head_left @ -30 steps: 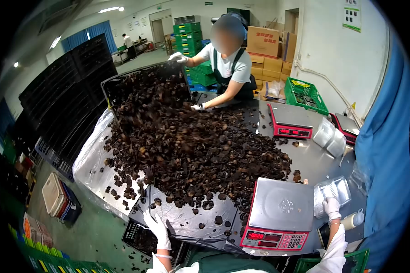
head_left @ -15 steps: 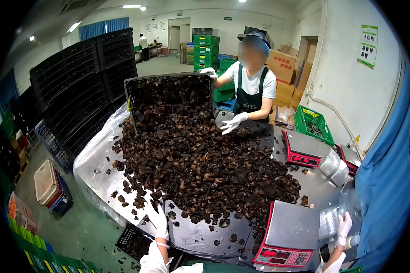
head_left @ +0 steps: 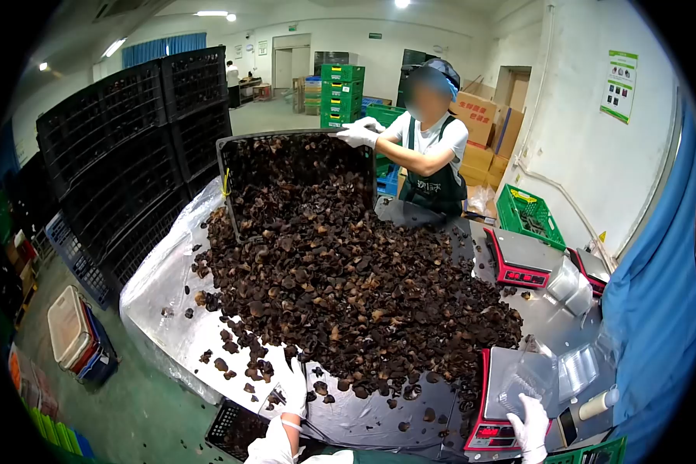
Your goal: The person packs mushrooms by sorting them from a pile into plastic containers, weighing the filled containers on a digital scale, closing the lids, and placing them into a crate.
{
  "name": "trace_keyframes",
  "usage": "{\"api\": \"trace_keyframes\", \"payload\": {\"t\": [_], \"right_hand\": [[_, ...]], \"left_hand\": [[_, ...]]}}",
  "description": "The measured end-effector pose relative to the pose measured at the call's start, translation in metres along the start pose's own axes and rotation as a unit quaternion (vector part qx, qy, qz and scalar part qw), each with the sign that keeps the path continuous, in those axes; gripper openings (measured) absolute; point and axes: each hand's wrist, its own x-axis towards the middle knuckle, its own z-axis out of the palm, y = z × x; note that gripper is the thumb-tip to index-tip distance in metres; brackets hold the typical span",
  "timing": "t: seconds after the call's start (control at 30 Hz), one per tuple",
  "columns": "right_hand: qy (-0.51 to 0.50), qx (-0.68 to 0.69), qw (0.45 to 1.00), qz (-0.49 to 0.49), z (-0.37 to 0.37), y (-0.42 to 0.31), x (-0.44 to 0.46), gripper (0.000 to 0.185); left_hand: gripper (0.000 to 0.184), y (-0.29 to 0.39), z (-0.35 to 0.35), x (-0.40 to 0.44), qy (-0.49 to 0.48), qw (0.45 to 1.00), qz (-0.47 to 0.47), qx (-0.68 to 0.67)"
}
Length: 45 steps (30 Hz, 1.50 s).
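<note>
My left hand [head_left: 292, 390], in a white glove, is at the near edge of a big heap of dark, dried-looking wood ear mushrooms [head_left: 356, 301]. Its fingers are stretched out beside loose pieces, and nothing shows held in it. To the right, my gloved right hand [head_left: 530, 425] has its fingers at the near edge of a clear plastic container [head_left: 527, 380], seemingly gripping it. That container is over the metal plate of a red digital scale [head_left: 491, 437]. More clear containers [head_left: 578, 369] lie just right of the scale.
Across the table, a person [head_left: 433, 147] in white gloves holds a tilted black crate [head_left: 223, 166] over the heap. A second red scale [head_left: 522, 274] and a green crate [head_left: 553, 232] are at right. Black crates [head_left: 104, 131] stand stacked at left. A white roll [head_left: 598, 404] lies near my right hand.
My right hand has moved left from the container stack, bringing a clear container over the scale. My left hand remains by the heap's edge. The other person's lower hand has risen to the crate.
</note>
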Motion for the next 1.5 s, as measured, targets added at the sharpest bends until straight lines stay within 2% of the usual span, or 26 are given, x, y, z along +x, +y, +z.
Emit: {"api": "trace_keyframes", "payload": {"t": [0.1,0.17,0.27,0.37,0.5,0.6,0.87,0.97,1.03,1.1,1.17,1.2,1.23,1.27,1.33,1.37,1.4,1.5], "right_hand": [[0.022,0.04,0.998,-0.032,0.023,-0.042,0.008,0.046],[0.012,0.11,0.993,-0.048,0.043,-0.068,0.016,0.039],[-0.015,0.144,0.986,-0.085,0.076,-0.104,0.034,0.032],[-0.044,0.163,0.98,-0.1,0.121,-0.119,0.051,0.035],[-0.055,0.109,0.98,-0.155,0.184,-0.117,0.064,0.043],[-0.111,0.115,0.975,-0.154,0.207,-0.109,0.059,0.046],[-0.12,0.183,0.969,-0.116,0.205,-0.096,0.035,0.037],[-0.135,0.189,0.966,-0.113,0.239,-0.075,0.032,0.038],[-0.106,0.217,0.96,-0.141,0.213,-0.092,0.034,0.028],[-0.063,0.197,0.965,-0.159,0.216,-0.096,0.036,0.028],[-0.079,0.234,0.961,-0.122,0.201,-0.111,0.042,0.031],[-0.083,0.279,0.951,-0.101,0.181,-0.124,0.047,0.04],[-0.04,0.29,0.954,-0.059,0.222,-0.106,0.046,0.047],[-0.123,0.399,0.905,0.081,0.2,-0.121,0.049,0.055],[-0.099,0.491,0.854,0.142,0.214,-0.107,0.049,0.056],[-0.103,0.544,0.809,0.198,0.214,-0.104,0.047,0.056],[-0.118,0.557,0.791,0.224,0.211,-0.102,0.045,0.052],[-0.132,0.59,0.748,0.272,0.221,-0.087,0.037,0.051]], "left_hand": [[0.051,-0.005,0.001,0.001,-0.001,0.999,-0.02,-0.029],[0.05,-0.001,-0.001,0.001,0.005,0.999,-0.021,-0.034],[0.05,0.001,-0.002,0.001,0.007,0.997,-0.026,-0.068],[0.052,0.001,-0.003,0.0,-0.007,0.997,-0.049,-0.058],[0.052,0.0,-0.004,0.0,0.002,0.997,-0.028,-0.075],[0.053,0.002,-0.006,0.0,-0.004,0.995,-0.041,-0.085],[0.049,0.007,-0.004,-0.002,0.043,0.997,0.015,-0.068],[0.048,0.016,-0.006,-0.003,0.046,0.995,0.02,-0.081],[0.047,0.021,-0.002,-0.005,0.052,0.994,0.013,-0.093],[0.047,0.024,0.0,-0.007,0.061,0.993,0.006,-0.101],[0.047,0.027,0.002,-0.008,0.07,0.992,-0.001,-0.102],[0.047,0.029,0.003,-0.01,0.073,0.992,-0.004,-0.105],[0.047,0.033,0.004,-0.011,0.074,0.992,-0.011,-0.107],[0.047,0.036,0.005,-0.012,0.075,0.991,-0.015,-0.107],[0.048,0.037,0.007,-0.016,0.069,0.993,-0.023,-0.089],[0.049,0.039,0.007,-0.02,0.044,0.989,-0.05,-0.135],[0.051,0.032,0.011,-0.02,0.04,0.994,-0.041,-0.088],[0.053,0.024,0.008,-0.023,0.012,0.997,-0.018,-0.074]]}}
